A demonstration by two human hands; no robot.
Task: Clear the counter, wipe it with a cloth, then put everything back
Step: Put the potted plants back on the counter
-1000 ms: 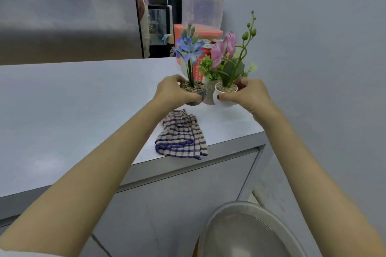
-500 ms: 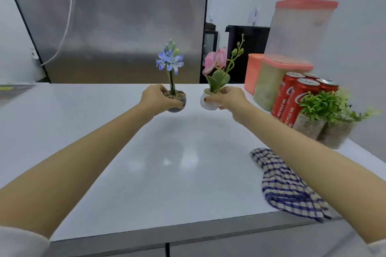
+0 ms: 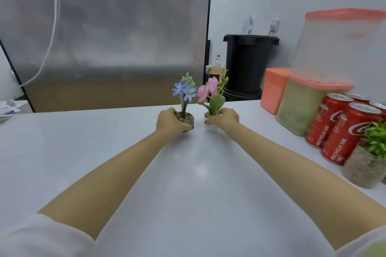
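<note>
Left of the red cans [image 3: 342, 133] lettered "RECYCLE ME", the left hand [image 3: 169, 120] grips the blue-flower pot [image 3: 186, 118] and the right hand [image 3: 225, 118] grips the pink-flower pot [image 3: 210, 127], nearer the cans.

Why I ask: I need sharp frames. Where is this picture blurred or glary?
Head view: red soda cans and the green plant in a grey pot at the right edge are smeared; soft glare lies on the white counter; the blue-flowered pot and pink-flowered pot are sharper.
</note>
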